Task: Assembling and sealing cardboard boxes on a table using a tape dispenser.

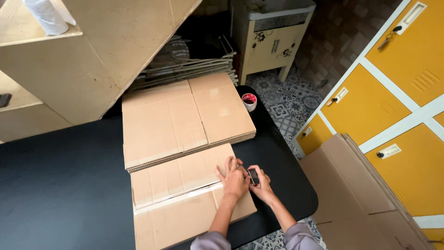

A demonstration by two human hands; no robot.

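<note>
Box [185, 194] lies flat, long axis toward our left; our left hand [233, 178] presses spread on its right edge, right hand [260, 181] beside pinches a small dark object [253, 176]

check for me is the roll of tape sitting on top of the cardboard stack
No, the roll of tape sits on the black table beside the cardboard stack's right edge, not on it.

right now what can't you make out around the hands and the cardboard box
- Small dark object in the right hand: too small in the head view to identify.
- Cardboard box: near end cut off by the bottom edge.
- Box seam beneath the left hand: hidden by the hand.
</note>
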